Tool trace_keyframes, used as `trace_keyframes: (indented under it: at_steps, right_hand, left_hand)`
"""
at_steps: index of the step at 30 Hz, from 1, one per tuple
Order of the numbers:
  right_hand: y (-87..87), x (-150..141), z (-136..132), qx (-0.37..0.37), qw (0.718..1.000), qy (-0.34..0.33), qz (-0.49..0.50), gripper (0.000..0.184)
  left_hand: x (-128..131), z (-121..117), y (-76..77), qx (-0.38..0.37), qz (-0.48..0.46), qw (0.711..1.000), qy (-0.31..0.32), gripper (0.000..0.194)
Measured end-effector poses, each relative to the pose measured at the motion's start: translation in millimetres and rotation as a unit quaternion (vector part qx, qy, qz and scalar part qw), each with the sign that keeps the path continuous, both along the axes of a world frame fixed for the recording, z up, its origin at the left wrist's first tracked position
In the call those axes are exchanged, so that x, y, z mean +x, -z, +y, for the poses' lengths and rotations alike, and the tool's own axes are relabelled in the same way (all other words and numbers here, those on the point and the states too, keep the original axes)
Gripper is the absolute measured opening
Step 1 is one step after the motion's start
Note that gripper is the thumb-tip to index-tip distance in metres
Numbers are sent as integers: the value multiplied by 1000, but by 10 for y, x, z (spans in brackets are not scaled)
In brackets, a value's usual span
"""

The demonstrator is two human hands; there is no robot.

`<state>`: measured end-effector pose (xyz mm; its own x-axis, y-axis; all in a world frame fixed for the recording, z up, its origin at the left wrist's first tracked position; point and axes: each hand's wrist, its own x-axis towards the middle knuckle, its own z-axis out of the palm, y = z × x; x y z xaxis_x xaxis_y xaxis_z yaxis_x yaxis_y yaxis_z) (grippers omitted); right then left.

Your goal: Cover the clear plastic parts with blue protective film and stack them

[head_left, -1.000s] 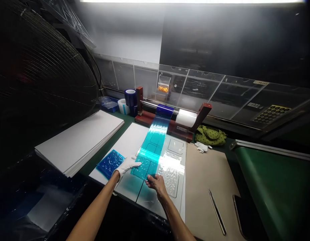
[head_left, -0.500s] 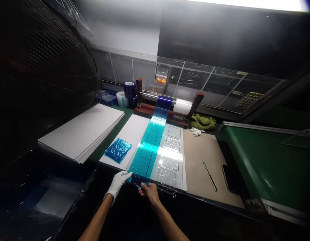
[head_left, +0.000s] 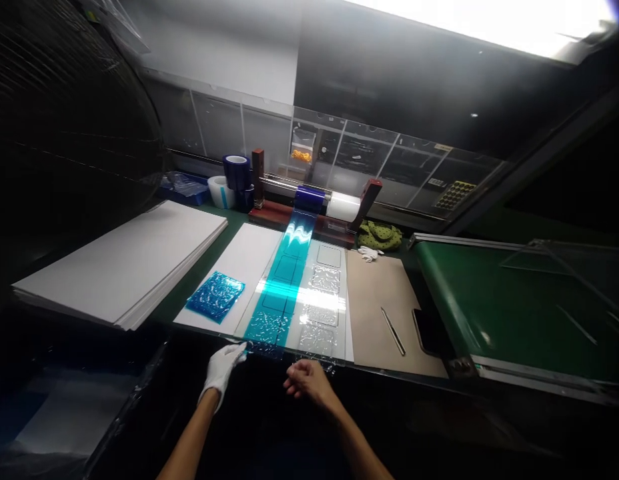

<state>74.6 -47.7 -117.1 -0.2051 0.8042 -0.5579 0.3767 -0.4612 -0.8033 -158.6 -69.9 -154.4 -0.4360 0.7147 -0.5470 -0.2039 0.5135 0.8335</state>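
Note:
A strip of translucent blue film [head_left: 286, 268] runs from its dark blue roll [head_left: 309, 198] down across a sheet with printed outlines. Its near end is wrinkled and hangs past the table's front edge. My left hand [head_left: 224, 365], in a white glove, pinches the film's near left corner. My bare right hand [head_left: 310, 381] is held just right of that end, apart from it, fingers curled with nothing visible in them. To the left, a crinkled blue film square [head_left: 217, 297] lies on white paper [head_left: 257, 250]. Several clear wrinkled film pieces [head_left: 319, 340] sit right of the strip.
A wooden roll stand [head_left: 274, 215] also carries a white roll [head_left: 343, 207]. Tape rolls [head_left: 237, 173] stand behind a stack of white sheets [head_left: 124, 260]. On the right are brown board [head_left: 374, 287], a slim metal tool [head_left: 393, 331], a phone [head_left: 426, 331] and a green conveyor belt [head_left: 514, 300].
My right hand has let go of the film and drawn right. The film's near end now lies wrinkled instead of smooth. My left hand stays at its corner; the whole view has shifted.

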Motion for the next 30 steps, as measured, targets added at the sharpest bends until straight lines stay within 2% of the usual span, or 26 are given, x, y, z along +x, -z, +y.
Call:
trace_keyframes:
  at_steps: [1, 3, 7, 9, 12, 14, 17, 19, 23, 28, 30]
  right_hand:
    - [-56, 221, 136, 46, 997, 3, -64, 30]
    - [-173, 748, 476, 93, 984, 44, -148, 26]
    - [-316, 1790, 1117, 134, 922, 143, -333, 28]
    - [-290, 2110, 1311, 124, 894, 157, -401, 30]
    - [-157, 2292, 1437, 103, 871, 138, -461, 28]
    - [-70, 2291, 1446, 107, 865, 109, -479, 27]
    - [-27, 2199, 1408, 154, 867, 42, -472, 28]
    - [-62, 2078, 1359, 201, 871, -13, -448, 30]
    - [-198, 1650, 1205, 284, 869, -120, -386, 28]
    - [-307, 1019, 1091, 364, 798, -279, -391, 33]
    - [-305, 838, 1117, 367, 789, -301, -391, 33]
  left_hand:
    - [-26, -83, -17, -18, 3, 1000, -2, 45]
    - [-91, -252, -43, -58, 20, 998, -11, 47]
    - [-144, -426, -119, -127, 112, 985, -16, 45]
    - [-60, -385, -207, -128, 162, 978, -9, 45]
    - [195, -189, -378, -70, 248, 965, 41, 45]
    - [402, -10, -474, -7, 355, 926, 128, 42]
    - [696, 256, -526, 52, 480, 840, 247, 36]
    - [862, 409, -490, 64, 511, 806, 293, 35]
    - [1079, 628, -327, 54, 561, 737, 373, 47]
    - [1131, 731, -208, 42, 593, 674, 439, 65]
    - [1130, 736, -203, 34, 600, 659, 452, 64]
